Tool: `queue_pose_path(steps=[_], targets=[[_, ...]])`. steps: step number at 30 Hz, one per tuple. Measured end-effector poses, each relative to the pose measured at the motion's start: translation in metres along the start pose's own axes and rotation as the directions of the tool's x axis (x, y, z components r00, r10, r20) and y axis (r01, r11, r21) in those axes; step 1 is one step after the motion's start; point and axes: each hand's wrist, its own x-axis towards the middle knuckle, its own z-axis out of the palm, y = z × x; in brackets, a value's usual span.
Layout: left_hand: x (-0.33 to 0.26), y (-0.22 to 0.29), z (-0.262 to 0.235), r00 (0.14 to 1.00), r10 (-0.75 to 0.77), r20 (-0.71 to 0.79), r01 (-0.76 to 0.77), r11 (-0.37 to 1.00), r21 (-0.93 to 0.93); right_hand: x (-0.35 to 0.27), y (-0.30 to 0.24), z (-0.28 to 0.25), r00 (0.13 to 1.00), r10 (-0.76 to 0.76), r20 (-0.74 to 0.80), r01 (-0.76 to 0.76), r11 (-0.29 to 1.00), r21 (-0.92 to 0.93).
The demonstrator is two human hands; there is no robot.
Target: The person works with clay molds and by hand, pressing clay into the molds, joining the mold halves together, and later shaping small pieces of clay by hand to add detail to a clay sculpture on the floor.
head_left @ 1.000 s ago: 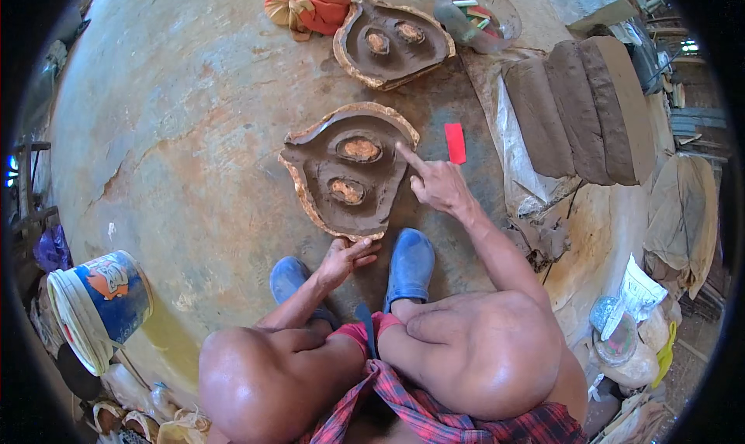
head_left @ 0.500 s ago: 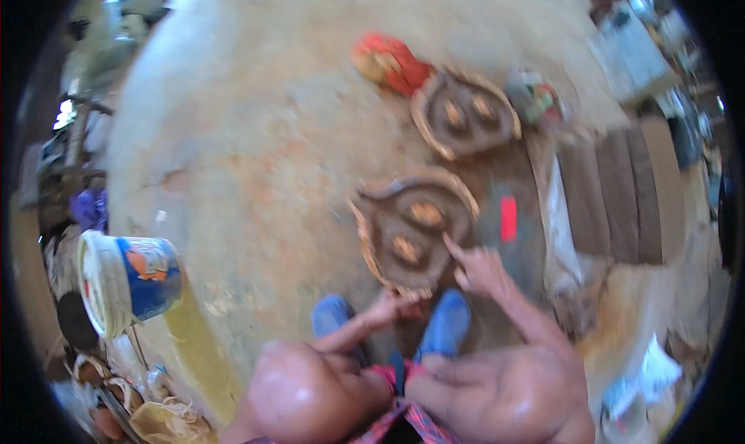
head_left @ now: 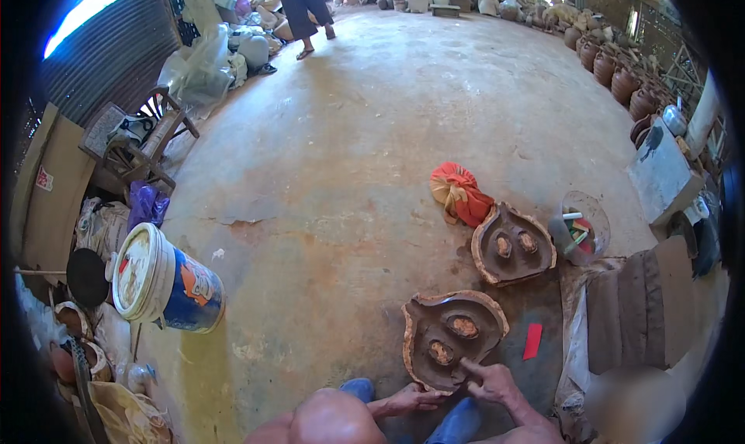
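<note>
Head view: my right hand (head_left: 490, 382), fingers spread, presses on the near clay mould (head_left: 454, 337) lying on the floor (head_left: 326, 211); my left hand (head_left: 415, 400) rests loosely at its edge. Clay seems heavy, brittle; I'd lift by its thick rim.

Pottery workshop, open shed. Bare concrete floor (head_left: 372, 134), corrugated metal wall (head_left: 109, 48). Rows of brown clay pots (head_left: 613, 64) along far edge. Clay moulds (head_left: 454, 335) on ground, stacked clay slabs (head_left: 640, 308), plastic bucket (head_left: 167, 285).
</note>
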Motion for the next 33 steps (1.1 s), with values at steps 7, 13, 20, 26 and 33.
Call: queue_pose_path(steps=[7,13,20,26,33], targets=[[0.004,0.033,-0.002,0.977,0.211,0.026,-0.211,0.977,0.025,0.019,-0.037,-0.027,0.997,0.066,0.041,-0.066,0.998,-0.001],[-0.001,0.028,0.013,0.991,0.059,-0.122,-0.06,0.998,-0.004,0.009,-0.036,-0.005,0.985,0.089,0.15,-0.093,0.995,0.019],[-0.006,0.027,0.018,0.99,0.027,-0.141,-0.031,0.999,-0.027,0.01,-0.047,0.006,0.988,0.103,0.113,-0.124,0.972,0.197],[-0.007,0.029,0.008,0.991,-0.001,-0.137,0.003,1.0,0.014,-0.01,-0.077,0.015,0.929,0.339,0.152,-0.366,0.903,0.226],[-0.004,0.033,0.003,0.996,0.009,-0.087,0.004,0.988,0.155,0.019,-0.097,0.029,0.937,0.238,0.257,-0.287,0.942,0.174]])
